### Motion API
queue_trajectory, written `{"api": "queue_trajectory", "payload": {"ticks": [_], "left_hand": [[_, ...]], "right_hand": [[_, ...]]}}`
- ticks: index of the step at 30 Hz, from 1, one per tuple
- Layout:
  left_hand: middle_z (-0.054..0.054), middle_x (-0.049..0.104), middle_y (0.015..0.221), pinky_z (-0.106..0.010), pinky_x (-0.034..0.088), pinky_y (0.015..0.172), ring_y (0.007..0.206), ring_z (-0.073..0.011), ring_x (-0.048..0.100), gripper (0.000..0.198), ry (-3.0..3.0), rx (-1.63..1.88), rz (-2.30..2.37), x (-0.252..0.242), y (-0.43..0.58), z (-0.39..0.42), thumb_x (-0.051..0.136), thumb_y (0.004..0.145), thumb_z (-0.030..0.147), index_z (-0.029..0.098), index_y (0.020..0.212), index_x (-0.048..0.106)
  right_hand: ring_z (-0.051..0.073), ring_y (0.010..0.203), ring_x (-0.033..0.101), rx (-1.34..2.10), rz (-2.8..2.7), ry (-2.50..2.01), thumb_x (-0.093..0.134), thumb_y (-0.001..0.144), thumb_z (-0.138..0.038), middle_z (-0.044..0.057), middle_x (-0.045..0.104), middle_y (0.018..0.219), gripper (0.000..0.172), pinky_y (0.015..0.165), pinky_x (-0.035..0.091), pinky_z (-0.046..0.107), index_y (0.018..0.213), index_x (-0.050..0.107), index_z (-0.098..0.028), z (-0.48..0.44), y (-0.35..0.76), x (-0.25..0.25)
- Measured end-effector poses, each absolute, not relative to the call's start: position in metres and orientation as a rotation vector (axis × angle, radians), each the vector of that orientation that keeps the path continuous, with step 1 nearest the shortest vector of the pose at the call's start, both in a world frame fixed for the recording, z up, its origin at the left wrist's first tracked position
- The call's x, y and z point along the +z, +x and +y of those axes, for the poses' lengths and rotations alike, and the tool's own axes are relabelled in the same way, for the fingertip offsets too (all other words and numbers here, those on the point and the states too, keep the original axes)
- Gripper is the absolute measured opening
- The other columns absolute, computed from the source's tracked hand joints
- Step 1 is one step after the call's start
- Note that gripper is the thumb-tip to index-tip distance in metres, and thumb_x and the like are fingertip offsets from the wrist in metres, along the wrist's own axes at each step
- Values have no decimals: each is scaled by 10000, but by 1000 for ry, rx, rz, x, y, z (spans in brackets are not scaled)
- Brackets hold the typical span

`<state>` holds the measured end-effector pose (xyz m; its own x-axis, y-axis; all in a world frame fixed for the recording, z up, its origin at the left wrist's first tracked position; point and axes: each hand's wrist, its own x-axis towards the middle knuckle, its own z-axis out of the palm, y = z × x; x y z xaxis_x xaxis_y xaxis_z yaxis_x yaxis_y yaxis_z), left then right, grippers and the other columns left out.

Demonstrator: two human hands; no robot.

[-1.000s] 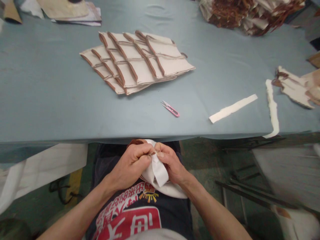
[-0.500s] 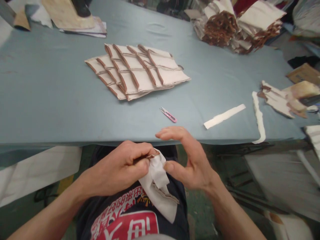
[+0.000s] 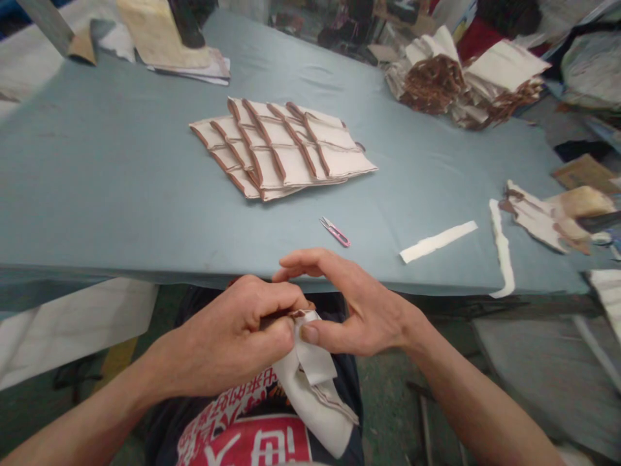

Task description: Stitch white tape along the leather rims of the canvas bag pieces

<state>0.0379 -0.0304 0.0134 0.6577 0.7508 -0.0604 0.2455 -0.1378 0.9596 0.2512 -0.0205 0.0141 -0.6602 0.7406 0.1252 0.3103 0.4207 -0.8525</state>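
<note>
My left hand (image 3: 237,333) is closed on the top of a cream fabric piece (image 3: 313,388) with brown trim, which hangs down over my lap below the table edge. My right hand (image 3: 354,307) is beside it: its thumb presses on the fabric's upper fold while the fingers arch above it, spread apart. On the blue-grey table (image 3: 111,194) a fanned pile of cream panels with brown piping (image 3: 286,149) lies ahead, with small pink thread snips (image 3: 334,232) in front of it.
A loose white strip (image 3: 436,241) and a ragged white offcut (image 3: 502,249) lie at the right. Heaps of cream and brown pieces (image 3: 466,77) sit at the back right, more scraps (image 3: 543,217) at the right edge, and papers (image 3: 165,39) at the back left.
My right hand let go of the fabric, opened out to the right, then came back with its thumb on the fold. The view has tilted up and shows more of the table's far side.
</note>
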Motion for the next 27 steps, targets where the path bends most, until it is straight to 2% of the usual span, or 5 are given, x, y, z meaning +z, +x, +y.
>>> {"api": "queue_trajectory", "payload": {"ticks": [4,7,17,23,27], "left_hand": [[42,534,603,-230,312,515,550,-97,438,213,1735,476,838,13,33,-32,433,790,129,170,662,599],[48,498,591,-247,278,511,547,-94,418,186,1763,475,904,14,29,-33,432,785,143,177,634,536],[42,392,560,-275,272,525,533,-110,351,215,1811,552,1000,-7,34,-36,367,814,204,211,600,343],[17,617,674,-236,390,548,609,-127,523,214,1570,511,1087,-18,36,-40,442,801,220,161,748,640],[6,700,737,-232,430,571,643,-136,592,201,1621,560,1105,-16,39,-45,477,769,172,160,807,674]], "right_hand": [[208,825,595,1049,-2278,-838,657,924,-427,19,650,818,204,888,478,395,907,636,-224,-15,245,8],[167,666,451,1013,-2318,-846,629,944,-447,-41,450,634,385,800,425,366,662,472,-240,-12,242,4],[94,557,321,1533,-1984,-933,565,916,-309,-66,356,617,352,528,270,236,632,373,-232,-23,232,-17],[91,547,293,1545,-1917,-1068,563,898,-310,-74,331,604,285,515,243,231,652,448,-221,-27,245,-30],[92,548,315,1405,-2052,-1097,557,840,-252,-74,351,601,192,533,231,236,668,482,-210,-29,250,-27]]}}
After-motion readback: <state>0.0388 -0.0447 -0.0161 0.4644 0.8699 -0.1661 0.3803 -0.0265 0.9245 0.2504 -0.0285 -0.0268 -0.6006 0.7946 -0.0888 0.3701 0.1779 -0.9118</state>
